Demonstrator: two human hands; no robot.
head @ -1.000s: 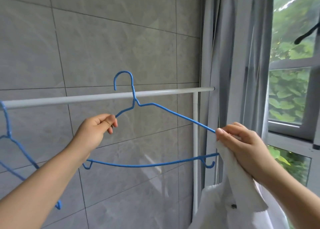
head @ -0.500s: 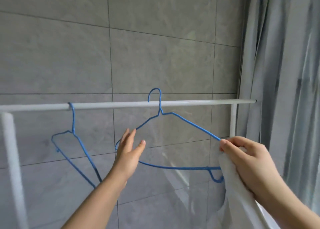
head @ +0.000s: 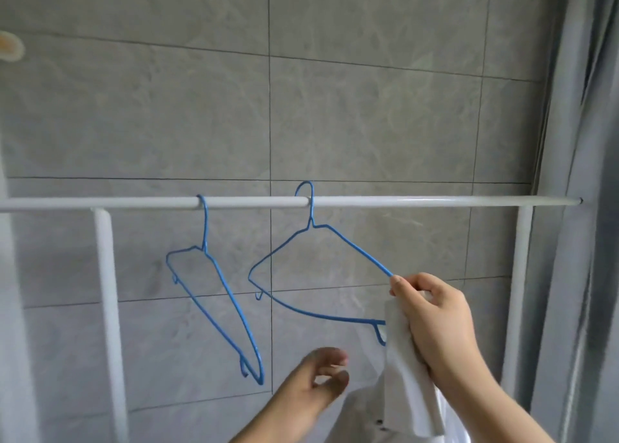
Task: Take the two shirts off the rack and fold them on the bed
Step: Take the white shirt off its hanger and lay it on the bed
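The right hand [head: 435, 322] has its grip clenched on the white shirt [head: 407, 385]: thumb and fingers pinch a bunched fold of cloth right at the end of the right blue hanger [head: 311, 265], at about four o'clock from that hanger's hook. Whether the fingers also touch the hanger wire cannot be told. From the grip the shirt hangs straight down toward six o'clock and runs out of view at the bottom edge; a small dark button shows on it low down.

The left hand [head: 318, 375] sits at about eight o'clock from the right hand, its grip released, fingers loosely bent and holding nothing, just beside the shirt's left edge; contact cannot be told.

The right blue hanger is hooked over the white rack rail [head: 418, 201] and carries no cloth over its wire. At nine o'clock from it a second blue hanger [head: 217, 295] hangs bare on the same rail, turned nearly edge-on. White rack posts stand under the rail at left and right. A grey tiled wall [head: 368, 107] is behind, and a grey curtain [head: 589, 208] hangs at three o'clock.
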